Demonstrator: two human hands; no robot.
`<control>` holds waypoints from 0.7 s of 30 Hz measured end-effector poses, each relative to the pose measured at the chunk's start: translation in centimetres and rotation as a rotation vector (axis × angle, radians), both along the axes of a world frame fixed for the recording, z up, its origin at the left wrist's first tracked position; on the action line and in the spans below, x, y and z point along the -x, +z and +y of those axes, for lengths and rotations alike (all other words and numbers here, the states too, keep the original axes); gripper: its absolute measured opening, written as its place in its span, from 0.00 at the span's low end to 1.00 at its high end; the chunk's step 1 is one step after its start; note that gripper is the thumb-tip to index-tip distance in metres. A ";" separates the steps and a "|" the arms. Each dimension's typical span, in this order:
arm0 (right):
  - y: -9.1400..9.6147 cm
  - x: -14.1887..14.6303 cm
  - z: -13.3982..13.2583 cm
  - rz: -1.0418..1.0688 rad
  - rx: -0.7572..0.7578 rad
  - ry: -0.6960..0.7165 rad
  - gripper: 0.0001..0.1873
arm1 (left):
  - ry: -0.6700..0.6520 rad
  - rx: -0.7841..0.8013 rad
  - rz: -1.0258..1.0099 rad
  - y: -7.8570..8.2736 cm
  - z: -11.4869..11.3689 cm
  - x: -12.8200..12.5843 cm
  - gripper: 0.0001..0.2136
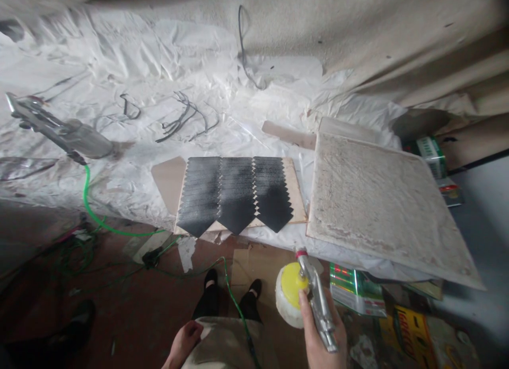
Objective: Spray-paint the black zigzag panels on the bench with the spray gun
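My right hand (324, 326) grips a silver spray gun (314, 284) with a yellow-lidded white cup; its nozzle points toward the table edge. Beyond the nozzle lie three black pointed strips (237, 196) with zigzag edges, side by side on a thin pale board (298, 199). Their coating looks dense and dark near the points and patchy grey farther back. My left hand (186, 341) hangs low by my body, its fingers curled with nothing visible in them. A green air hose (234, 289) passes down along my front.
A second spray gun (59, 128) rests at the left on the plastic-covered table (131, 183), joined to another green hose (89, 199). A large flat panel (377, 199) takes up the right side. Cut cable ties (183, 114) lie behind. Tins (356, 289) stand below; another person's shoe (83, 316) shows left.
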State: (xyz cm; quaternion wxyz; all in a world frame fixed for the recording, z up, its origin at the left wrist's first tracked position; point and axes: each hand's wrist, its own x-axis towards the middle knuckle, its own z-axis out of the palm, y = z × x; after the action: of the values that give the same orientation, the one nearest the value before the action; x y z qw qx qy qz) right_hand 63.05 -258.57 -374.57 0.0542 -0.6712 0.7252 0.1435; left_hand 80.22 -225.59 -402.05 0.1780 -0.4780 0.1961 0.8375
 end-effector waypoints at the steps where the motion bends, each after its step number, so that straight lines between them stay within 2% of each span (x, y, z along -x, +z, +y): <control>1: 0.2 0.3 -0.1 0.035 0.018 0.048 0.20 | -0.004 -0.001 -0.001 0.0 0.0 0.0 0.09; 4: 0.9 0.8 -0.3 0.045 0.015 0.072 0.22 | -0.015 0.001 -0.002 -0.1 -0.1 -0.1 0.10; 7: 1.1 0.4 0.1 -0.031 -0.060 -0.069 0.21 | -0.016 0.009 0.000 -0.1 -0.2 -0.2 0.11; 10: 0.5 -0.8 1.1 -0.122 -0.102 -0.190 0.19 | -0.015 0.012 0.004 -0.1 -0.3 -0.1 0.12; 14: -0.8 -2.5 2.7 -0.163 -0.057 -0.307 0.18 | -0.020 0.012 0.016 -0.2 0.0 0.0 0.11; 17: -0.9 -2.3 3.1 -0.158 -0.039 -0.302 0.17 | -0.019 0.010 0.019 -0.3 0.3 -0.1 0.11; 21: 0.6 -0.3 2.9 -0.090 -0.103 -0.178 0.15 | -0.005 -0.001 0.008 -0.2 0.4 -0.3 0.10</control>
State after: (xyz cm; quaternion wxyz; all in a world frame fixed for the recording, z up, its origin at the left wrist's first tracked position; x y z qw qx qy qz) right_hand 63.34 -255.66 -373.99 0.1335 -0.6061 0.7706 0.1450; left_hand 80.51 -225.19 -402.23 0.1795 -0.4742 0.1976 0.8390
